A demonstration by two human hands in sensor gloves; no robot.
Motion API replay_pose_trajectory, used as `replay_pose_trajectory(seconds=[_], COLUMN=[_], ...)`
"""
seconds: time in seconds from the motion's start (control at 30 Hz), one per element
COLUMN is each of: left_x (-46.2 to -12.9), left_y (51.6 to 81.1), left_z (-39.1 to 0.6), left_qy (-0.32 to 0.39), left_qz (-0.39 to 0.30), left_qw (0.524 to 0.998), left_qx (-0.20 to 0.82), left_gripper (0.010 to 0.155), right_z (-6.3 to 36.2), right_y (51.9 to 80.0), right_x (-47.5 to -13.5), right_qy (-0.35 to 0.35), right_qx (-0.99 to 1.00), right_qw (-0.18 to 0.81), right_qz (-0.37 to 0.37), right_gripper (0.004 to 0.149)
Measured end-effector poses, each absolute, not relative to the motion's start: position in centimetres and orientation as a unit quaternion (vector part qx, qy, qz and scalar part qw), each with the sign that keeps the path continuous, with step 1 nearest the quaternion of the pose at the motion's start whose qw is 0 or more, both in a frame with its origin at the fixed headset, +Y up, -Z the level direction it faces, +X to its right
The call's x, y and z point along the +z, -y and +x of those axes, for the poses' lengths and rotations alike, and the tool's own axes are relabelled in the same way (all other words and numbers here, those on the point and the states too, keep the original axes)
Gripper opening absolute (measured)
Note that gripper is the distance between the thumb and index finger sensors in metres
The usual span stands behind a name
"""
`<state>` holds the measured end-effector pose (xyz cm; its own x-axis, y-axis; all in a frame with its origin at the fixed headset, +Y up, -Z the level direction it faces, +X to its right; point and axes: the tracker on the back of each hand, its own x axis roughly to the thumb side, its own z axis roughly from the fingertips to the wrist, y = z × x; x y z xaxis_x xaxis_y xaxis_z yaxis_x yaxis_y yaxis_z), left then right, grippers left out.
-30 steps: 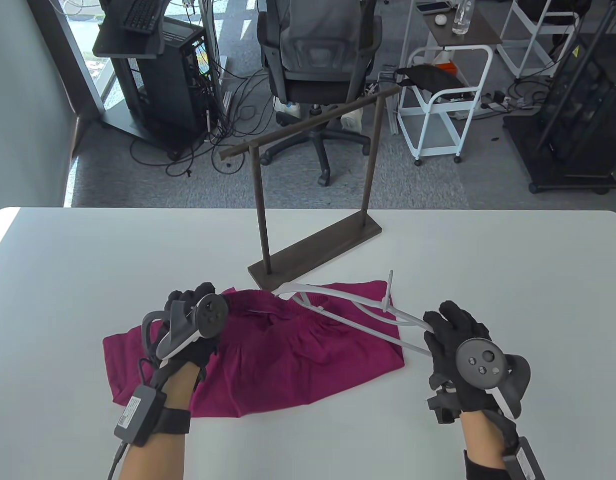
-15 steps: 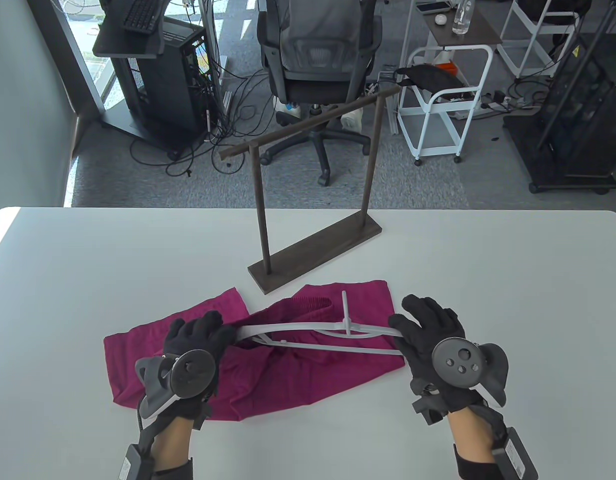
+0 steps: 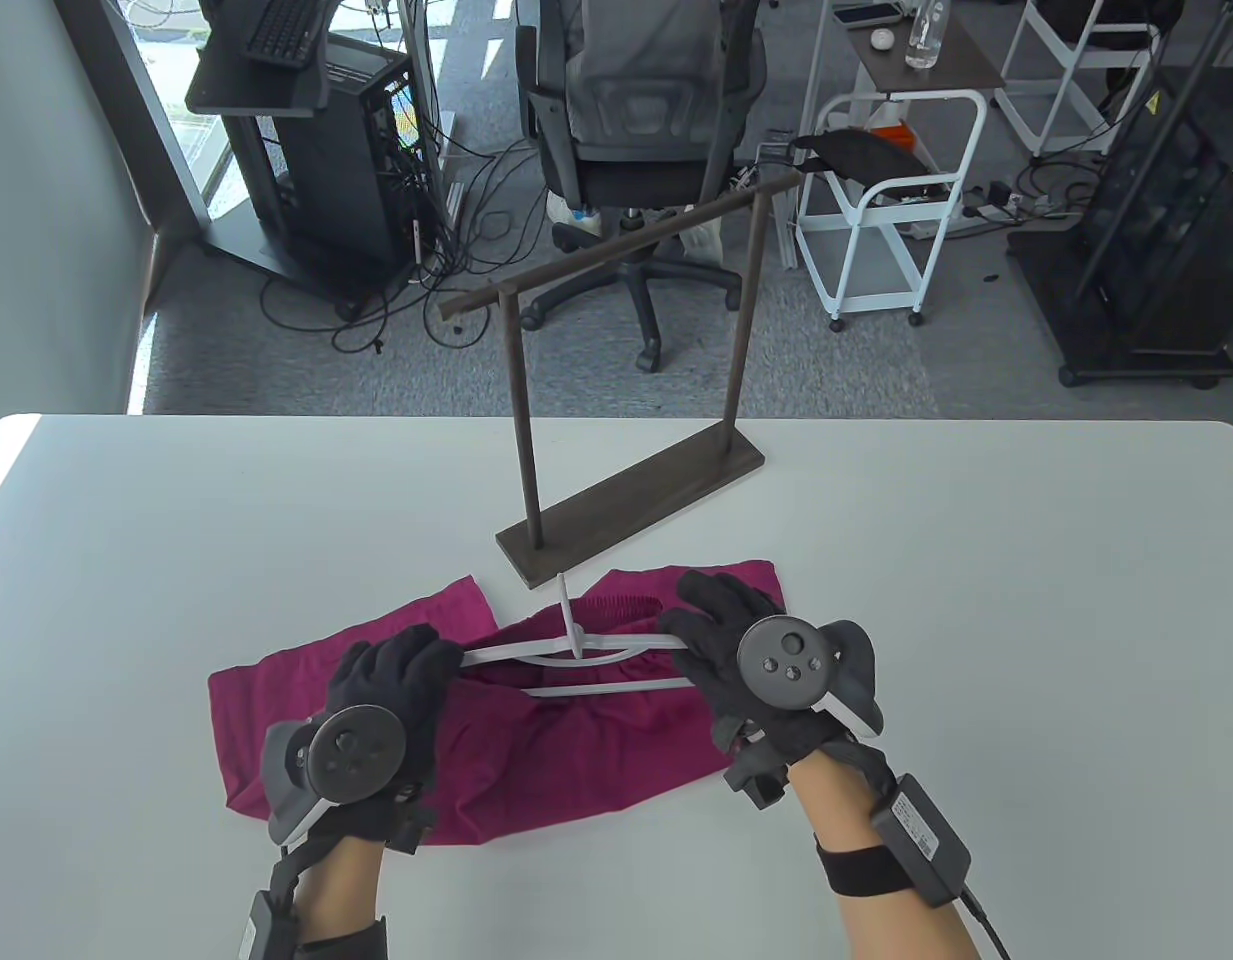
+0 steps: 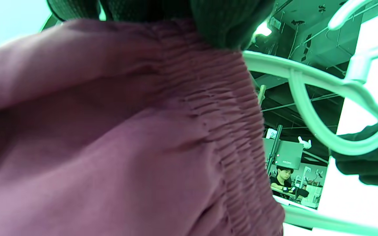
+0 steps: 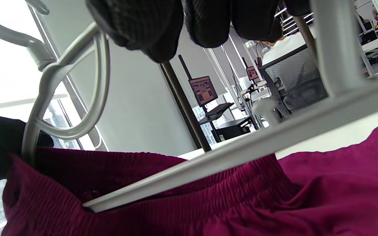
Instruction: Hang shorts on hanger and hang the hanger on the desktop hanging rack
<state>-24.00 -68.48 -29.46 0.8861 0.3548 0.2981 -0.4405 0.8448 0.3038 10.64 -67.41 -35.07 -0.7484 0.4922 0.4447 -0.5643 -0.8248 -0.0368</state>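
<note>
Magenta shorts (image 3: 576, 745) lie flat on the white table (image 3: 976, 650). A white plastic hanger (image 3: 606, 688) hovers just over their waistband, hook pointing away from me. My left hand (image 3: 416, 660) grips the elastic waistband (image 4: 228, 124) where the hanger's left end enters it. My right hand (image 3: 711, 625) curls round the hanger's right end. The right wrist view shows the hanger's lower bar (image 5: 241, 144) running into the gathered waistband (image 5: 176, 200). The dark wooden rack (image 3: 631, 505) stands upright just beyond the shorts, with nothing hanging on its bar.
Beyond the table's far edge stand an office chair (image 3: 641, 120), a white trolley (image 3: 891, 200) and a computer stand (image 3: 306, 150). Bare tabletop stretches to the left and right of the shorts.
My right hand has carried the hanger to the left, over the shorts. Its left end has gone into the waistband, which my left hand has taken hold of.
</note>
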Motion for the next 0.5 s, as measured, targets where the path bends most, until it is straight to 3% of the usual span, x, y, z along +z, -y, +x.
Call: replay_pose_trajectory(seconds=[0.2,0.37,0.5], left_x=[-30.0,-30.7,-30.9], left_y=[69.0,70.2,70.6], left_z=[-24.3,-24.9,-25.0], left_qy=[0.101,0.07,0.072], left_qz=[0.181,0.127,0.13], left_qw=[0.95,0.965,0.957], left_qx=[0.233,0.22,0.25], left_gripper=[0.071,0.064,0.058], right_z=[10.8,10.6,10.6], right_y=[69.2,69.5,69.1], right_x=[-35.7,-35.7,-35.6], right_qy=[0.062,0.061,0.065], right_qx=[0.921,0.923,0.925], right_qw=[0.319,0.316,0.312], right_qz=[0.213,0.213,0.205], right_gripper=[0.048,0.049,0.053])
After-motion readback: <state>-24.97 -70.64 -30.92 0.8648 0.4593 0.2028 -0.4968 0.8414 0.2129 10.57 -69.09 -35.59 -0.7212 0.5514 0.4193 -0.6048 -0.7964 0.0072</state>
